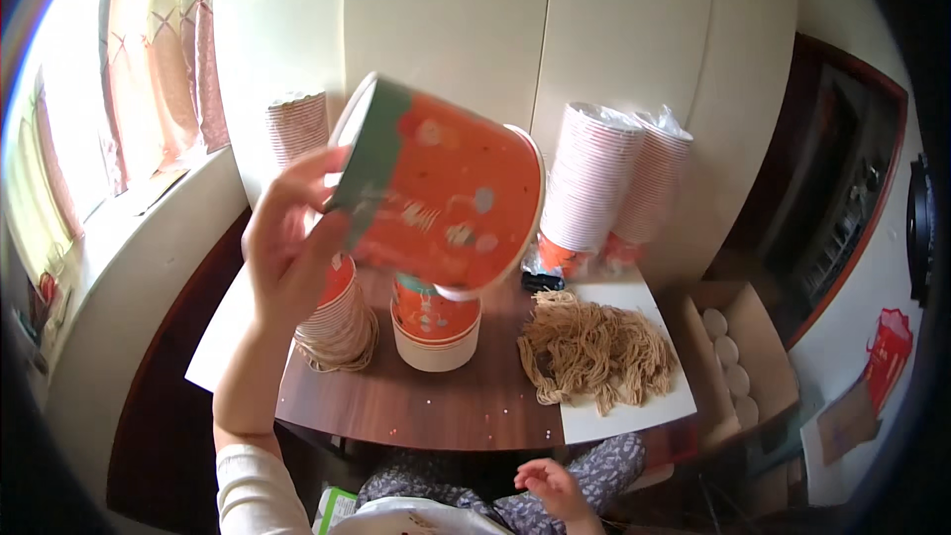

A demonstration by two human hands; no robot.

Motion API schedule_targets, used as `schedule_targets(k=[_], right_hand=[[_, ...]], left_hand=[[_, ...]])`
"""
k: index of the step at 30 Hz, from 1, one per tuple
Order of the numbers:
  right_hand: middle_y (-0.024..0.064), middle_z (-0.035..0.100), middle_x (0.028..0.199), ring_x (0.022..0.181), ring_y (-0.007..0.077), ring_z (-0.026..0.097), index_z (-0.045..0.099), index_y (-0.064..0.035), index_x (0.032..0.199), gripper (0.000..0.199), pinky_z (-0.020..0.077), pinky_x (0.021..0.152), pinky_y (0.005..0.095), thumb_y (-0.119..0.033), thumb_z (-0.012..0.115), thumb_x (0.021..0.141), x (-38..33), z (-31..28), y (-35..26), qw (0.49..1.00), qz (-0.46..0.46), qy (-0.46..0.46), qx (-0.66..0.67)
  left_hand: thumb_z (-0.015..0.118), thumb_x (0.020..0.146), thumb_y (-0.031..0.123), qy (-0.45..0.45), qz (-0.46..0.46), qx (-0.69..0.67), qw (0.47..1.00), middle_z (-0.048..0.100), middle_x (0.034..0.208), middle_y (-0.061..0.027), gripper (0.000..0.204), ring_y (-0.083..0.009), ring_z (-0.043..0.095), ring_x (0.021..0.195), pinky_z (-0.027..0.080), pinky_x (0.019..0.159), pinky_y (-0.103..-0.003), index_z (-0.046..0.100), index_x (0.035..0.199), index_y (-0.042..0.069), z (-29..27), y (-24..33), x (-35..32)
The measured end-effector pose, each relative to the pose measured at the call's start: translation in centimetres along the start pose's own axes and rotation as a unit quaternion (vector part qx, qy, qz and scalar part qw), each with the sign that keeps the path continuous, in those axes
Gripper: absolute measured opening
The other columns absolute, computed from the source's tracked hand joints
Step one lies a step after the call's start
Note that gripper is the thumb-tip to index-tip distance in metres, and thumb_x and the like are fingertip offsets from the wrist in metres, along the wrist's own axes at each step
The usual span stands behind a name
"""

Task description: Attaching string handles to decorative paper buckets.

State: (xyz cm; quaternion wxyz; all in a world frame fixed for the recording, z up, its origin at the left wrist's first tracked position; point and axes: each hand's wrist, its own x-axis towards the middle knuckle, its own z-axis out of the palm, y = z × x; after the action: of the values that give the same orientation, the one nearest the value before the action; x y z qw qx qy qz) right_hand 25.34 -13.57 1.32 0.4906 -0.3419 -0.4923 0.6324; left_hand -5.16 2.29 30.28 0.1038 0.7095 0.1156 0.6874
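My left hand (297, 238) is raised over the table, closed on the left end of a large orange-and-green paper tub (451, 188). The tub hangs tilted on its side in the air. Below it stand more orange paper tubs (438, 322), stacked, with a pale rim at the bottom; the held tub partly hides them. Low over my lap, my right hand (555, 488) is apart from everything on the table. Its fingers are loosely curled with nothing visible in them.
A tub stack (339, 327) stands left on the brown table (426, 416), cord around its base. Tan twine (599, 352) lies right. Tall tub stacks (591, 178) stand behind, near a small black object (542, 281). A cardboard box (768, 337) holds round pale pieces.
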Motion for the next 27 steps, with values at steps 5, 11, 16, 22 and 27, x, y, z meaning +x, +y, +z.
schedule_targets(k=[5, 11, 16, 22, 27], right_hand=[[0.014, 0.041, 0.126, 0.11, 0.0211, 0.046, 0.026, -0.0057, 0.132, 0.066, 0.0392, 0.089, 0.0336, -0.024, 0.064, 0.081, 1.8, 1.2, -2.4, 0.997, -0.069, 0.025, 0.016], [0.014, 0.027, 0.137, 0.125, 0.0242, 0.029, 0.011, -0.002, 0.138, 0.086, 0.0228, 0.103, 0.0372, -0.039, 0.062, 0.079, 1.9, 2.9, -2.8, 0.994, -0.083, 0.053, -0.035], [0.0163, 0.038, 0.129, 0.122, 0.0237, 0.035, 0.025, 0.0017, 0.134, 0.061, 0.0249, 0.102, 0.034, -0.017, 0.046, 0.08, 1.4, 2.8, -1.7, 0.995, 0.026, 0.08, 0.058], [0.013, 0.035, 0.134, 0.125, 0.0192, 0.031, 0.023, 0.0016, 0.136, 0.059, 0.0241, 0.103, 0.0318, -0.008, 0.04, 0.08, 2.4, 2.3, 0.2, 0.988, 0.112, -0.102, 0.028], [0.0099, 0.039, 0.132, 0.119, 0.0136, 0.037, 0.025, -0.0014, 0.137, 0.052, 0.0309, 0.099, 0.0284, -0.01, 0.041, 0.088, 6.9, 2.6, -0.7, 0.95, 0.159, -0.264, -0.051]], left_hand=[[0.056, 0.085, 0.013, 0.165, -0.387, -0.241, 0.875, 0.051, 0.084, -0.0006, 0.013, -0.0103, 0.049, 0.079, 0.041, 0.071, -0.025, 0.044, 0.084, 0.009, 0.6, 1.8, -10.6], [0.048, 0.088, 0.025, 0.208, -0.724, -0.404, 0.519, 0.058, 0.103, -0.0105, 0.021, -0.0252, 0.054, 0.098, 0.042, 0.089, -0.044, 0.053, 0.098, 0.007, 4.0, 1.1, -27.0], [0.034, 0.092, 0.029, 0.199, -0.807, -0.405, 0.38, 0.052, 0.12, -0.0121, 0.04, -0.0266, 0.047, 0.114, 0.038, 0.096, -0.043, 0.049, 0.12, 0.004, 5.7, 4.1, -36.2], [0.05, 0.09, 0.023, -0.01, -0.795, -0.084, 0.6, 0.057, 0.109, -0.0081, 0.034, -0.0166, 0.052, 0.101, 0.043, 0.086, -0.029, 0.05, 0.116, 0.001, 1.6, 4.0, -38.9], [0.042, 0.092, 0.019, 0.049, -0.723, -0.246, 0.643, 0.052, 0.119, -0.0109, 0.034, -0.018, 0.049, 0.109, 0.037, 0.094, -0.033, 0.045, 0.121, 0.001, 0.7, 2.6, -33.2]])
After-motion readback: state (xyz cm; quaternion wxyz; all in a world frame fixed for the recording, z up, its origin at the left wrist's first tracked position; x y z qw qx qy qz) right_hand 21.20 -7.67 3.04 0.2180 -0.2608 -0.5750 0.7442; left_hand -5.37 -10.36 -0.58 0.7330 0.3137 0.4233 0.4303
